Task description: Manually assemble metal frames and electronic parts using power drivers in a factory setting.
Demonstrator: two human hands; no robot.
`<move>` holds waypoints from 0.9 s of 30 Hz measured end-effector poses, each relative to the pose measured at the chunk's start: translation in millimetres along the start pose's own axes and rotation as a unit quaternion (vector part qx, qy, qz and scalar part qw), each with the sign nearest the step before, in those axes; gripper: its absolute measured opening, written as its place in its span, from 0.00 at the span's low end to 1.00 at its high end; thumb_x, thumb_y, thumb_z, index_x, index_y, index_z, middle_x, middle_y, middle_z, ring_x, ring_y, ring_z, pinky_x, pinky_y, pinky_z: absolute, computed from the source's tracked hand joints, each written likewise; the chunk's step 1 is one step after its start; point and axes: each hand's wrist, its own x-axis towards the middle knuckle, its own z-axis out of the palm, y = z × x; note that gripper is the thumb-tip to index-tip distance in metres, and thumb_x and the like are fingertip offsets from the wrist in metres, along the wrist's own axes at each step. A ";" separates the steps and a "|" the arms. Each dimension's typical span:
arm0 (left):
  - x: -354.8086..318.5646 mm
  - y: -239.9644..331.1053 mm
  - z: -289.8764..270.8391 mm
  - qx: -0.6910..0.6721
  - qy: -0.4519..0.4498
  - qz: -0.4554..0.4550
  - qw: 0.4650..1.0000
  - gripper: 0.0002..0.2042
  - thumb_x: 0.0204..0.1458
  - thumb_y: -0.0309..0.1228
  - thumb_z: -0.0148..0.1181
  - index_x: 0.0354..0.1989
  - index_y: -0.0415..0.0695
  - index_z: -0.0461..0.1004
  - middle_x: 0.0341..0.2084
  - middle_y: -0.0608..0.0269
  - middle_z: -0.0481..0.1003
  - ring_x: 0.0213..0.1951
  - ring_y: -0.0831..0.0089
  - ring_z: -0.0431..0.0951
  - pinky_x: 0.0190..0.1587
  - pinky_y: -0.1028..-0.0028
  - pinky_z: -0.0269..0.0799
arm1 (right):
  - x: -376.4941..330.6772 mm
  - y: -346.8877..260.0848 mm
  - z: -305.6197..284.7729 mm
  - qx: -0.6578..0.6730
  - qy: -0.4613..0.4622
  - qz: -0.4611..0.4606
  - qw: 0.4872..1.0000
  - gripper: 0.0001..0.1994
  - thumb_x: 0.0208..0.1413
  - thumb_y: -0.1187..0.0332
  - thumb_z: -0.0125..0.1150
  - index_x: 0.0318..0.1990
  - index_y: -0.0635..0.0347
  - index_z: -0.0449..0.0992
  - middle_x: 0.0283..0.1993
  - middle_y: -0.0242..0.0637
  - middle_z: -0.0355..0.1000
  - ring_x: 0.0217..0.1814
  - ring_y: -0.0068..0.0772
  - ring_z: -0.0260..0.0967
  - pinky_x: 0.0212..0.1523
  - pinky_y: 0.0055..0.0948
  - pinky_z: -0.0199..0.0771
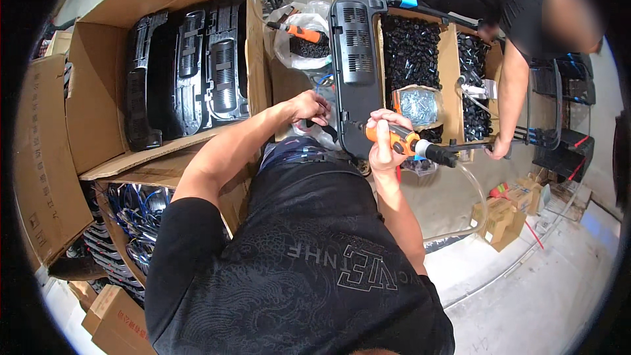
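Note:
An orange and black power screwdriver [402,139] with a clear hose at its back end is gripped in my right hand [384,151]. Its tip points left, at the lower part of a long black plastic panel [360,102] with slotted vents. Left of the panel's edge, my left hand [311,107] has its fingers curled together beside a dark piece; what they hold, if anything, is hidden. A second orange screwdriver [304,33] lies across a clear bag [284,49] of small black parts beyond my left hand.
At left, a large open cardboard box [98,85] holds several black panels. Boxes of small black parts [411,46] stand right of my panel, with a bag of screws [419,106] among them. A co-worker's arm [514,92] reaches down at right. Blue cables [139,220] fill a lower box.

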 end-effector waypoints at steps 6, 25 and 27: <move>-3.3 8.7 0.3 -0.003 0.026 0.017 1.000 0.10 0.53 0.19 0.56 0.43 0.30 0.74 0.30 0.56 0.78 0.30 0.71 0.81 0.33 0.77 0.80 | 24.2 1.6 10.9 -0.007 -0.007 -0.023 1.000 0.07 0.57 0.80 0.53 0.43 0.65 0.68 0.40 0.51 0.72 0.33 0.31 0.70 0.40 0.32 0.75; -30.8 67.6 30.6 -0.127 -0.234 -0.036 0.963 0.13 0.59 0.38 0.60 0.40 0.39 0.78 0.26 0.64 0.76 0.23 0.85 0.70 0.24 0.86 0.63 | 17.2 -29.0 2.5 0.085 0.140 0.019 0.986 0.09 0.61 0.66 0.50 0.42 0.63 0.69 0.37 0.46 0.70 0.32 0.35 0.66 0.39 0.37 0.70; -33.5 70.7 19.9 -0.017 -0.182 -0.062 0.981 0.10 0.57 0.34 0.61 0.38 0.38 0.78 0.26 0.63 0.78 0.24 0.83 0.72 0.24 0.84 0.65 | 10.3 -35.4 -6.3 0.085 0.158 0.027 0.983 0.09 0.61 0.66 0.50 0.41 0.63 0.69 0.37 0.46 0.70 0.32 0.35 0.66 0.39 0.37 0.70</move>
